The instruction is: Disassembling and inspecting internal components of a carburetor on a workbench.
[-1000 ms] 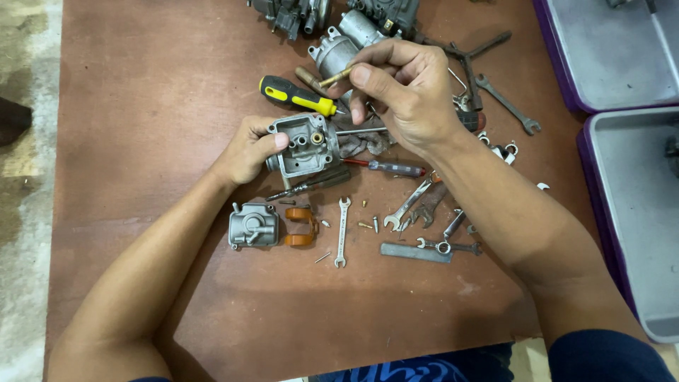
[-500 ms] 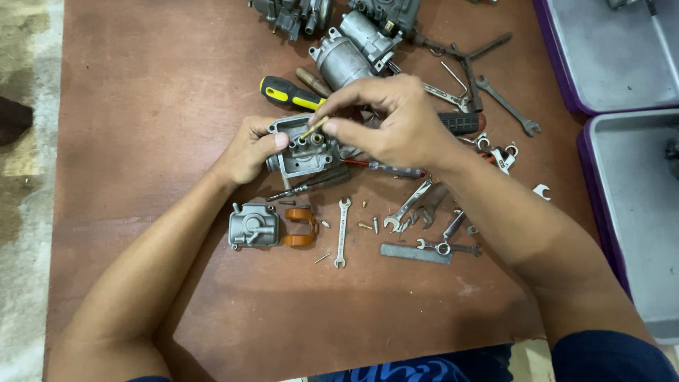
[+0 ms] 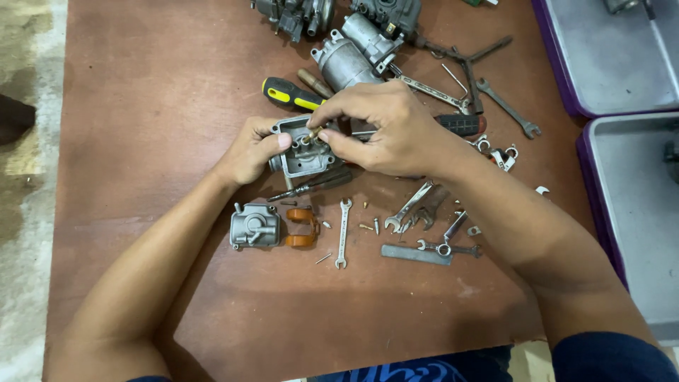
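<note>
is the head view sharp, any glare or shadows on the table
Head view: sharp overall, soft even light; no strong glare, only a dull sheen on the metal wrenches; faint shadows beside both forearms on the brown table; the small brass part between the right hand fingers is too small to resolve.

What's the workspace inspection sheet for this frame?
Surface: brown table, worn and stained.
Job's things: grey metal carburetor body; small brass part at its top.
Clutter: yellow-handled screwdriver, small wrench, orange float, metal bowl, loose screws, more wrenches.
Grippers: left hand steadies the body; right hand fingers pinch the brass part.
Cables: nothing seen.
Surroundings: two grey trays with purple rims on the right; concrete floor on the left.
</note>
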